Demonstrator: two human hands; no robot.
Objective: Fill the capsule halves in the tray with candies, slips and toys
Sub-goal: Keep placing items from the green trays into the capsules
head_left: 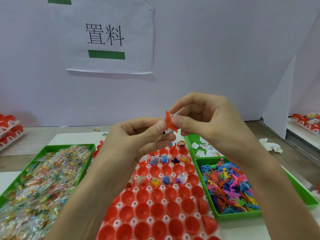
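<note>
Desk [284,163] bore tray [149,188] | left hand [131,137], right hand [207,122] both pinched orange toy [168,122] and slip [167,131] | above tray's 12 o'clock end

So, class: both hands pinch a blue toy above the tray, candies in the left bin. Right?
No: the head view shows the left hand and right hand pinching an orange toy, not blue, above the tray, candies in the left bin.

Three green bins [239,217], one capsule tray [149,188], one orange toy [168,121], one wall sign [107,37]
</note>
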